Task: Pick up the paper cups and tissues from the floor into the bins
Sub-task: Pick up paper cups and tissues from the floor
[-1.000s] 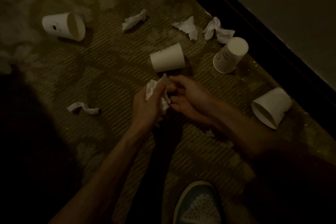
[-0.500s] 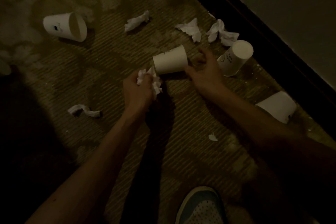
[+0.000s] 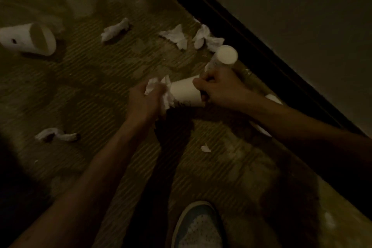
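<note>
My left hand [image 3: 144,99] is closed around a crumpled white tissue [image 3: 159,91]. Right beside it, my right hand [image 3: 222,87] grips a white paper cup [image 3: 185,92] that lies on its side on the dim carpet. A second cup [image 3: 223,57] stands upside down just beyond my right hand. A third cup [image 3: 28,38] lies on its side at the far left, and a fourth cup [image 3: 270,97] is mostly hidden behind my right forearm. Loose tissues lie on the floor: one [image 3: 114,29] at the upper middle, two [image 3: 175,36] [image 3: 207,39] near the wall, one [image 3: 55,135] at the left.
A dark baseboard [image 3: 251,46] and a pale wall [image 3: 302,16] run diagonally along the right. My shoe [image 3: 198,226] shows at the bottom centre. A small tissue scrap [image 3: 205,148] lies between my forearms. No bin is in view.
My right hand has closed around the lying cup and drawn it slightly toward me, next to the tissue in my left hand. The view has shifted a little to the right.
</note>
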Tool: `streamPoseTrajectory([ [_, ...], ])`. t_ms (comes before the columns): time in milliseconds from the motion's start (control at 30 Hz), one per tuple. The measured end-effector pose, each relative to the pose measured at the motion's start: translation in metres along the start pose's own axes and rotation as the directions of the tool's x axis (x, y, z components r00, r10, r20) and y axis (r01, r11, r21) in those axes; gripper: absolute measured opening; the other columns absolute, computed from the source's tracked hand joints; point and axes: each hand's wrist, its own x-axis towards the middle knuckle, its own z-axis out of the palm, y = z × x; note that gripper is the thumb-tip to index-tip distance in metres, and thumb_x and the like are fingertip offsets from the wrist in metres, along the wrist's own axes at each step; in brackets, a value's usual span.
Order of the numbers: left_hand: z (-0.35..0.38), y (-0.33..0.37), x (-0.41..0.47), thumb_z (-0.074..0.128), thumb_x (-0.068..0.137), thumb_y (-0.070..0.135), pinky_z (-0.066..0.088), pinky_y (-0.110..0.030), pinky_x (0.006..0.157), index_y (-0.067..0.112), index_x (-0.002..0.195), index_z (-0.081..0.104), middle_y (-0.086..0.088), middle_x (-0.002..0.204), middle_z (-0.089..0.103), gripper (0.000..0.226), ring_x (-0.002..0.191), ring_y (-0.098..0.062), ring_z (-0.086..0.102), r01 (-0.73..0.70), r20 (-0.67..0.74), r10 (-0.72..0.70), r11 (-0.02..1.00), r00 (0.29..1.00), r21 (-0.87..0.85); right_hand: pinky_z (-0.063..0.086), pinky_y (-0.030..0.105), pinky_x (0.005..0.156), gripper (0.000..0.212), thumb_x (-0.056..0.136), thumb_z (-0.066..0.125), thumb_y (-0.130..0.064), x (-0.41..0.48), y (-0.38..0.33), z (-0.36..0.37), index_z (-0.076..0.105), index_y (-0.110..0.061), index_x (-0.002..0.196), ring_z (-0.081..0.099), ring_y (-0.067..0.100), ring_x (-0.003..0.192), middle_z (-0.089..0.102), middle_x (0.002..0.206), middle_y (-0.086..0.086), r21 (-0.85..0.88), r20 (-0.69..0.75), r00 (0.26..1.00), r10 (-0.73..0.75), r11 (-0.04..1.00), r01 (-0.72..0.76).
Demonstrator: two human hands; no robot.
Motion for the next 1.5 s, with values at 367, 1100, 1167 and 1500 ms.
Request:
streamPoseTrajectory([
  [367,0.129,0.127,-0.124,0.073,0.084,0.026,0.045,-0.014,0.041,0.032,0.07,0.073,0.018,0.059,0.069,0.016,0.054,0.001,0.066,-0.412,0.422,0.347,0.909,0.838,0.069,0.057,0.019,0.057,0.021,0.098,0.057,-0.024,-0.163,0.026,-0.188,0.065,-0.008,0.088,0.067,0.01,0.062,0.068,0.075,0.007,0.157,-0.082,0.979,0.187,0.972,-0.173],
  [1100,0.461,0.063,-0.61,0.067,0.085,0.04,0.047,-0.022,0.057,0.022,0.081,0.068,0.011,0.071,0.067,0.019,0.064,0.0,0.063,-0.828,0.895,0.215,0.342,-0.392,-0.445,0.055,0.027,0.054,0.015,0.087,0.068,-0.022,-0.715,0.279,-0.288,0.067,-0.013,0.099,0.069,0.016,0.059,0.074,0.073,0.009,0.555,-0.748,0.383,0.541,0.828,-0.086],
  [1167,0.477,0.023,-0.632,0.069,0.088,0.038,0.047,-0.021,0.057,0.019,0.083,0.068,0.01,0.071,0.067,0.019,0.063,0.0,0.062,-0.8,0.9,0.143,0.417,-0.411,-0.431,0.052,0.02,0.049,0.011,0.086,0.068,-0.025,-0.745,0.304,-0.273,0.065,-0.024,0.097,0.069,0.012,0.059,0.074,0.075,0.004,0.588,-0.732,0.324,0.599,0.796,-0.143],
  [1500,0.522,-0.081,-0.629,0.023,0.088,0.07,0.039,-0.034,0.096,0.056,0.128,0.028,0.0,0.132,0.046,0.043,0.115,-0.018,0.048,-0.934,0.953,-0.142,0.282,-0.267,-0.22,0.056,0.026,0.072,0.065,0.085,0.072,-0.031,-0.749,0.383,-0.242,0.04,-0.021,0.141,0.062,0.006,0.082,0.067,0.107,-0.002,0.429,-0.849,0.114,0.517,0.798,-0.424],
])
